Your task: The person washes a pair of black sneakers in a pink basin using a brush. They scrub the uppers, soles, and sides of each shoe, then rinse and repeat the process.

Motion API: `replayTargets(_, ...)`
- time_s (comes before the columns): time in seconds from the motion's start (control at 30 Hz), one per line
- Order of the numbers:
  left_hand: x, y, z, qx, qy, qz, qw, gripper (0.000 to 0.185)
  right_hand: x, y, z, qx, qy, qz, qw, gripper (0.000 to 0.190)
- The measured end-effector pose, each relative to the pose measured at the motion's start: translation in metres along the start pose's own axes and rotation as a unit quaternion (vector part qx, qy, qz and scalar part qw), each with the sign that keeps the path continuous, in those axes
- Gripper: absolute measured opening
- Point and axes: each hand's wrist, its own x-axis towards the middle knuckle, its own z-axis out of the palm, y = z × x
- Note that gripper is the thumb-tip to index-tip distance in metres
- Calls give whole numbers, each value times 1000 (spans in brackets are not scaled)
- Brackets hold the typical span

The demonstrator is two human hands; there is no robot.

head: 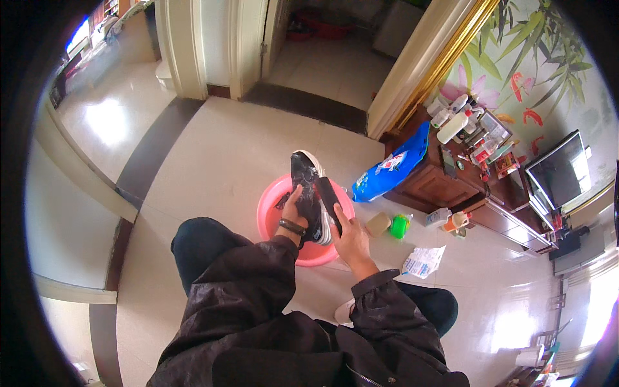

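My left hand [293, 214], with a dark bracelet at the wrist, grips a black shoe [303, 175] with a white sole. White suds streak the shoe's upper, and its toe points away from me. In my right hand [354, 241] is a long black brush [328, 192], held against the sole's right side. Any bristles face away from view. Both hands are above a pink plastic basin [264, 215] on the floor between my knees. Something dark lies inside the basin at its left, partly hidden by my left hand.
Right of the basin are a beige block [378, 224], a green plastic container [400, 226], bottles [456, 221] and a printed packet [424, 262]. A blue bag [392, 167] leans on a wooden cabinet [430, 186] crowded with bottles. Beyond the basin is a doorway [333, 63].
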Motion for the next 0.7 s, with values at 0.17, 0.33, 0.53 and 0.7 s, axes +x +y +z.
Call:
replayTargets(0.17,-1,-6,4,54,5,-48,997,33,43,-3,-10,-16,16,15,1000,52)
replayTargets(0.33,-1,-6,4,44,32,-19,998,37,47,-8,-17,-9,9,3,1000,51)
replayTargets(0.53,9,-1,-17,-29,-2,19,999,40,-4,0,-17,61,-66,-5,996,53)
replayTargets(0.7,7,-2,-25,-55,-54,-15,997,48,19,11,-22,227,56,-20,972,45)
